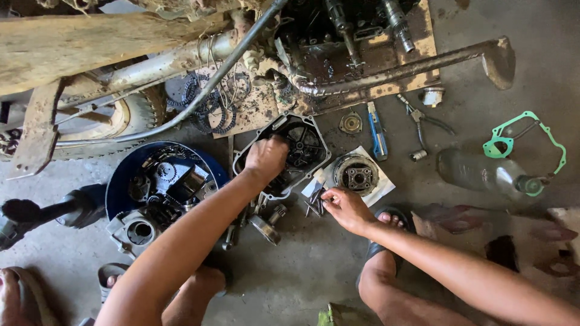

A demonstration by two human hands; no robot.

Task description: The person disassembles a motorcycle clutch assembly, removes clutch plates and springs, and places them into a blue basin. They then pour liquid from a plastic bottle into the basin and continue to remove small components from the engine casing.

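Observation:
My left hand (266, 158) rests on the rim of a black engine side cover (305, 145) that lies open side up on the concrete floor, fingers curled over its left edge. My right hand (343, 206) pinches small metal bolts (314, 202) lying at the edge of a white sheet (382, 188). On that sheet sits a round metal clutch part (357, 174). A short cylindrical metal piece (266, 228) lies just below the cover, between my arms.
A blue basin (124, 175) of greasy engine parts stands left. A blue utility knife (378, 134), pliers (423, 121), a plastic bottle (483, 172) and a green gasket (524, 137) lie right. A motorcycle frame, tyre (136, 115), chain (211, 105) and pipe (399, 69) span the top.

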